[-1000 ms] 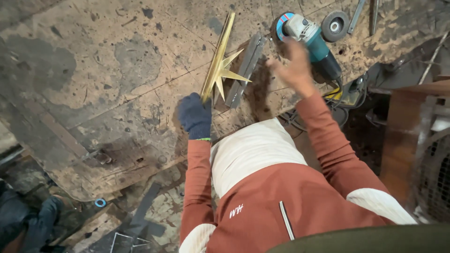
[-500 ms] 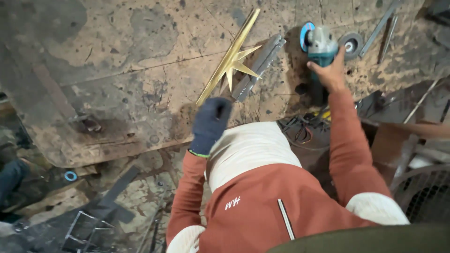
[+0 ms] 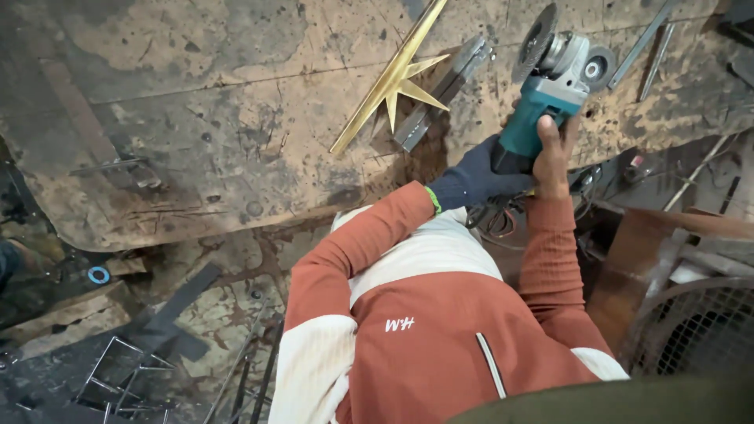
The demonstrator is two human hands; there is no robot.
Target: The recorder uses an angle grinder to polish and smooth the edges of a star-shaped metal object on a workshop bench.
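Both hands grasp the grinder (image 3: 550, 86) just right of the brass star (image 3: 397, 78) on the bench (image 3: 196, 118): gloved left hand (image 3: 475, 179) wraps its rear, bare right hand (image 3: 554, 153) its teal body. It looks heavy and rigid; hold the body, clear of the disc (image 3: 536, 41).

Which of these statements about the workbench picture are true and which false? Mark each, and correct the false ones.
1. Both hands grip the angle grinder. True.
2. The left hand is bare. False: it wears a dark glove; the right hand is bare.
3. The golden star-shaped piece lies on the worn bench top. True.
4. The grinder's disc touches the star. False: they are apart.
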